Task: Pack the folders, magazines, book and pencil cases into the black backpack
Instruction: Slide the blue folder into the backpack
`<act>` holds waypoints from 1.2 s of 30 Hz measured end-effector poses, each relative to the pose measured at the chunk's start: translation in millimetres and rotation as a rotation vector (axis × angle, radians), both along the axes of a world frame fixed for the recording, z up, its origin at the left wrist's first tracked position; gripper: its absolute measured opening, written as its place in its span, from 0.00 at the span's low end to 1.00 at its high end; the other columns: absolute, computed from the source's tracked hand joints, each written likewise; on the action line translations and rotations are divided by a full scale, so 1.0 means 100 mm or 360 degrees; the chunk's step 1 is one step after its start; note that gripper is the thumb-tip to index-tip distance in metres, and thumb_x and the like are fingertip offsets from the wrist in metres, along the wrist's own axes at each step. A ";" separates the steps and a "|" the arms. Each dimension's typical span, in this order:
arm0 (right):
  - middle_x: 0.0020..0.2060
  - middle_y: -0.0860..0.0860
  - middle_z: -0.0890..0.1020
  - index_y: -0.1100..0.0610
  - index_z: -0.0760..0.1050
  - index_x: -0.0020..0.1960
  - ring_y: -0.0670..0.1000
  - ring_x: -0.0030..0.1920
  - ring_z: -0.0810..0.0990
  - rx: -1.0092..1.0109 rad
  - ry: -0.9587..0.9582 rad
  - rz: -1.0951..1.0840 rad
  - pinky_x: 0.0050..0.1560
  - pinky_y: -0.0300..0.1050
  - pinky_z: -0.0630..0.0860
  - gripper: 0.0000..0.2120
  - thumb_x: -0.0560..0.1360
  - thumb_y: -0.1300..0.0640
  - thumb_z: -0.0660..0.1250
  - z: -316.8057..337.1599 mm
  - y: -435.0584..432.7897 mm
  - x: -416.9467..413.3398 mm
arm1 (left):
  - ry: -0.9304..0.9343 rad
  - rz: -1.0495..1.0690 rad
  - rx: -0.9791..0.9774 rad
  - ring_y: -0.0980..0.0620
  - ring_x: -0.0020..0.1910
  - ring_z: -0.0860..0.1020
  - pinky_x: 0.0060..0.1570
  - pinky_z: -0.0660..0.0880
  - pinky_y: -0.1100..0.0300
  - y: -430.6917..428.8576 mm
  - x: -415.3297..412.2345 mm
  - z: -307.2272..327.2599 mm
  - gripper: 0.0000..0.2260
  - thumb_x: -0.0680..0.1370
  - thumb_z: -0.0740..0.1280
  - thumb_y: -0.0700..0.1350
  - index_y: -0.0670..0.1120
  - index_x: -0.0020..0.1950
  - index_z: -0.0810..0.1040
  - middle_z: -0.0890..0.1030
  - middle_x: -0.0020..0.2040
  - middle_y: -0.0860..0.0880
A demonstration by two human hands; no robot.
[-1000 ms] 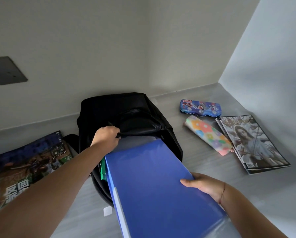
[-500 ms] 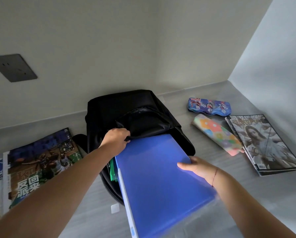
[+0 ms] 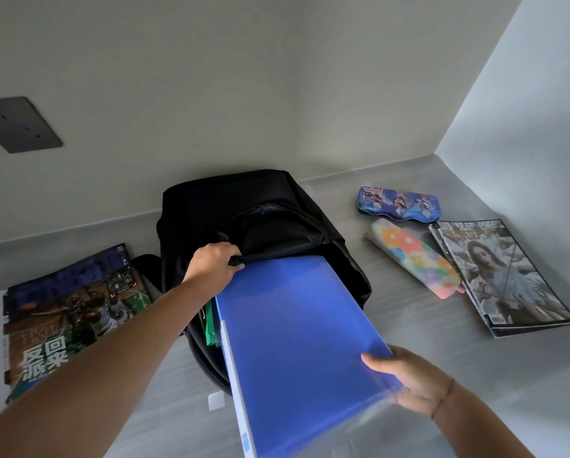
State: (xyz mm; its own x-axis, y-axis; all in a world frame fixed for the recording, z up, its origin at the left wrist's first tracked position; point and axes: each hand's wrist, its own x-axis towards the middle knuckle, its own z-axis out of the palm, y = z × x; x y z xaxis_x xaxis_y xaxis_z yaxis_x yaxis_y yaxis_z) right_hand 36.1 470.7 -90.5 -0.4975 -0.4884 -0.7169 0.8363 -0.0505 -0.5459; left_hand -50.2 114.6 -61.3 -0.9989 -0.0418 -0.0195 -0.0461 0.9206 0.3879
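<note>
Blue folder (image 3: 297, 342) is sitting with its far end inside the mouth of the black backpack (image 3: 244, 206), near end sticking out toward us. We're seeing the right hand (image 3: 409, 381) clamped on the folder's near right corner, thumb on top, fingers underneath. Left hand (image 3: 214, 266) is closed on the upper edge of the backpack opening, holding the fabric up over the folder's far left corner. Inside the bag, just left of the blue folder, a green folder (image 3: 211, 322) is showing as a thin edge; nothing else inside is visible to us. Backpack is lying on the grey surface (image 3: 409, 325) against the far wall.

Right of the bag: colourful soft pencil case (image 3: 412, 259) lying near, blue printed pencil case (image 3: 399, 204) beyond it, and a magazine stack (image 3: 505, 276) at far right, touching the soft case. Left of the bag: another magazine stack (image 3: 69, 315), basketball cover on top. Wall socket plate (image 3: 17, 123) is sitting upper left.
</note>
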 end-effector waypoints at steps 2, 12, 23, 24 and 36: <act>0.56 0.61 0.82 0.64 0.78 0.59 0.59 0.55 0.82 -0.0043 -0.0037 -0.0148 0.48 0.51 0.81 0.17 0.71 0.63 0.67 0.03 -0.09 -0.03 | 0.0008 -0.0055 -0.0025 0.48 0.43 0.78 0.44 0.75 0.56 0.03 -0.01 0.03 0.06 0.75 0.70 0.45 0.44 0.49 0.79 0.80 0.43 0.48; 0.53 0.60 0.84 0.64 0.78 0.57 0.58 0.54 0.83 0.0441 0.0386 -0.0164 0.56 0.51 0.78 0.13 0.74 0.61 0.69 0.32 -0.51 -0.44 | -0.0010 0.0000 0.0064 0.48 0.42 0.76 0.42 0.74 0.55 -0.07 0.03 -0.05 0.04 0.75 0.69 0.44 0.44 0.47 0.78 0.76 0.41 0.51; 0.27 0.50 0.78 0.56 0.73 0.45 0.47 0.28 0.77 -0.0014 0.0134 -0.0777 0.46 0.52 0.80 0.09 0.77 0.69 0.60 0.09 -0.73 0.04 | -0.0005 -0.0032 -0.0645 0.48 0.52 0.76 0.60 0.63 0.58 0.20 -0.23 -0.19 0.12 0.79 0.60 0.53 0.53 0.61 0.76 0.81 0.53 0.53; 0.29 0.51 0.76 0.57 0.73 0.47 0.49 0.30 0.76 0.0021 0.0153 -0.0822 0.45 0.52 0.80 0.09 0.77 0.69 0.60 0.06 -0.76 0.05 | -0.0028 0.0037 -0.0461 0.47 0.52 0.76 0.58 0.65 0.59 0.18 -0.25 -0.19 0.11 0.79 0.62 0.52 0.52 0.58 0.78 0.82 0.50 0.51; 0.40 0.53 0.79 0.57 0.73 0.54 0.49 0.35 0.80 -0.0028 0.0019 -0.1384 0.46 0.50 0.79 0.09 0.78 0.67 0.60 0.12 -1.15 -0.11 | -0.0158 0.0223 0.0277 0.54 0.38 0.77 0.30 0.67 0.65 0.01 -0.39 -0.05 0.03 0.70 0.74 0.48 0.52 0.42 0.82 0.77 0.35 0.56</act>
